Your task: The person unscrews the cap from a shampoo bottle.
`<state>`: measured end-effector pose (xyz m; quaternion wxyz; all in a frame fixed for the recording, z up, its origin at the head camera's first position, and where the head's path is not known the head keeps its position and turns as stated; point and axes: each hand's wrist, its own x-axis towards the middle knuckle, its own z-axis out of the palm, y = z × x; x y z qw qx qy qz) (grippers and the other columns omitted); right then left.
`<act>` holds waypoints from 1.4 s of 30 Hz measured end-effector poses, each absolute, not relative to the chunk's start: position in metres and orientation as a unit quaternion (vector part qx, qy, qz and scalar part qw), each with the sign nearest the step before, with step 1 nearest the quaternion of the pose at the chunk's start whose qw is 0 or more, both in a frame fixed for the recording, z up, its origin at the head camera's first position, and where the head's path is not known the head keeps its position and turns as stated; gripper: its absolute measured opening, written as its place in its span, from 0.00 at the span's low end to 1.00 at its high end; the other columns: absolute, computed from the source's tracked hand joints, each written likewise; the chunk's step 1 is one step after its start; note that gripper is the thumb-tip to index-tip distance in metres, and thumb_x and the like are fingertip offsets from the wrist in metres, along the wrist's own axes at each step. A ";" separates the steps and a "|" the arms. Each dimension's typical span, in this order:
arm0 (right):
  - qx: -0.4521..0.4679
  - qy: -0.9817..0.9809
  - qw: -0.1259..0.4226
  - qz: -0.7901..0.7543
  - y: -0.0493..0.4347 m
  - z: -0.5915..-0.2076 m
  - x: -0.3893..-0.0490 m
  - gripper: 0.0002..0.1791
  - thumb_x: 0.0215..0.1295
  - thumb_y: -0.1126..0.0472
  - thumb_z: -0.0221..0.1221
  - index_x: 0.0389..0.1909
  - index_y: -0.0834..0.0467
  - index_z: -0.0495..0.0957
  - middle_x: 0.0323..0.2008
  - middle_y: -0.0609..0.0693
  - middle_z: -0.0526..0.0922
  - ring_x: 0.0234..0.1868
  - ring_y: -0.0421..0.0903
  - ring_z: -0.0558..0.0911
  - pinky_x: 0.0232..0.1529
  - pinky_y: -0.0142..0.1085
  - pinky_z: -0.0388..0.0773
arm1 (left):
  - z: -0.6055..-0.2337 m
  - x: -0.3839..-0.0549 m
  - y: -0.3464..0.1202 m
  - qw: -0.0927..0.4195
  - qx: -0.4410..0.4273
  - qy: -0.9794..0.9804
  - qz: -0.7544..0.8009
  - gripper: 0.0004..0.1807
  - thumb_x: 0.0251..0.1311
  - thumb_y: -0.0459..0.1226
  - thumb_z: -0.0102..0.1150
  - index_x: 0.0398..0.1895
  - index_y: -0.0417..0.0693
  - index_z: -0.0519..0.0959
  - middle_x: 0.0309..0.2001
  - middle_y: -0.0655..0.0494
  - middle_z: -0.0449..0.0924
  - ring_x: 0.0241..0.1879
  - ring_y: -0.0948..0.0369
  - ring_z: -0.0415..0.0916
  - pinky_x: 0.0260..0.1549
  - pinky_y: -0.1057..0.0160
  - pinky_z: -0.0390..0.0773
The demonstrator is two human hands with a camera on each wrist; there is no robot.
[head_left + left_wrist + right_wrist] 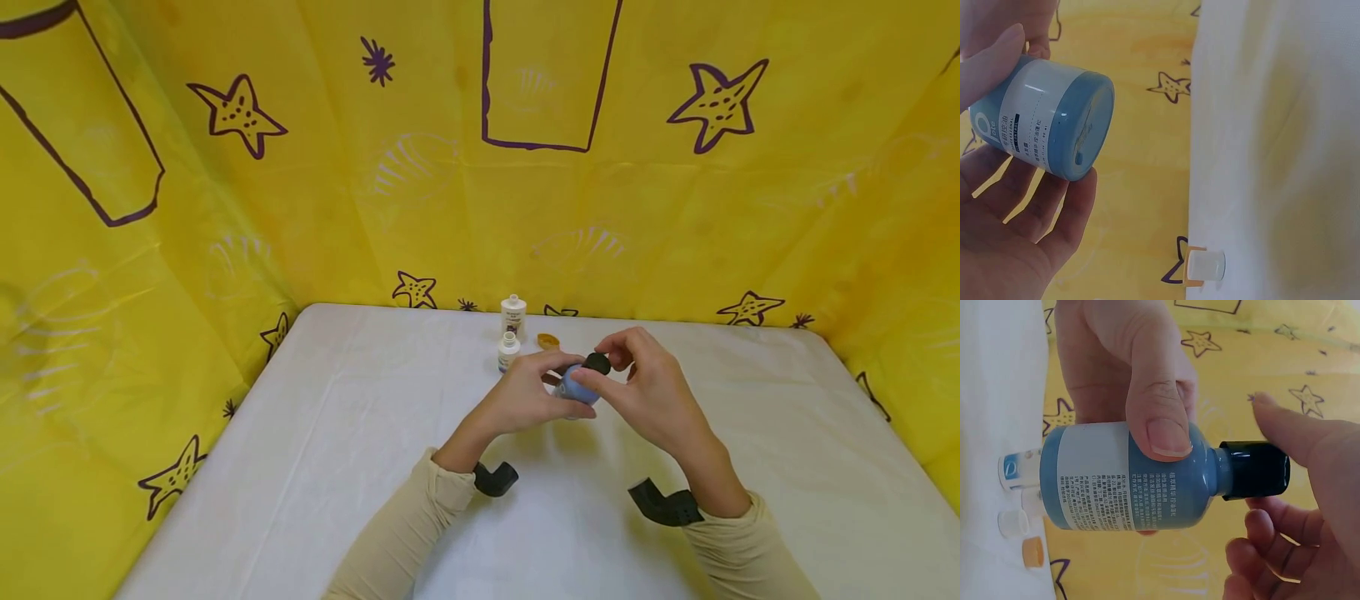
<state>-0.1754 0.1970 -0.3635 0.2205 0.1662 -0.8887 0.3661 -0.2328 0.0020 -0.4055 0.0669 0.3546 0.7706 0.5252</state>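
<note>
My left hand (528, 392) grips a blue bottle (1166, 478) with a white label band, thumb on one side and fingers on the other. The bottle is held tilted above the table, its flat base (1090, 128) showing in the left wrist view. On its neck sits a glossy black cap (1257, 470). My right hand (652, 392) has its thumb and curled fingers around that cap, the thumb bent above it and a fingertip (1266, 503) at its lower edge in the right wrist view. Part of the bottle is hidden behind the hands in the head view.
Two uncapped white bottles, a taller one (513, 312) and a shorter one (508, 348), stand near the table's back edge. Right of them lies an orange cap (548, 342). A yellow patterned curtain (450, 208) rises behind the white-covered table (315, 433).
</note>
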 end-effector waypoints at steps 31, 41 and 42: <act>0.179 -0.891 0.212 0.360 0.201 -0.359 -0.173 0.21 0.58 0.59 0.74 0.52 0.55 0.82 0.39 0.47 0.80 0.38 0.41 0.76 0.36 0.33 0.76 | -0.404 -0.234 0.001 0.074 0.343 0.778 0.522 0.33 0.50 0.42 0.80 0.62 0.50 0.80 0.54 0.57 0.84 0.46 0.67 0.80 0.51 0.61 0.84; 0.187 -0.880 0.243 0.364 0.200 -0.362 -0.175 0.15 0.54 0.61 0.76 0.42 0.55 0.85 0.34 0.44 0.82 0.35 0.38 0.76 0.33 0.30 0.75 | -0.405 -0.233 0.000 0.080 0.346 0.777 0.520 0.34 0.51 0.41 0.80 0.63 0.49 0.80 0.53 0.56 0.84 0.48 0.59 0.82 0.49 0.63 0.84; 0.188 -0.877 0.245 0.367 0.200 -0.362 -0.175 0.15 0.54 0.62 0.76 0.43 0.55 0.85 0.34 0.44 0.82 0.35 0.37 0.76 0.32 0.30 0.75 | -0.405 -0.233 0.000 0.082 0.346 0.777 0.520 0.34 0.51 0.41 0.80 0.63 0.49 0.80 0.53 0.56 0.84 0.48 0.58 0.82 0.49 0.62 0.84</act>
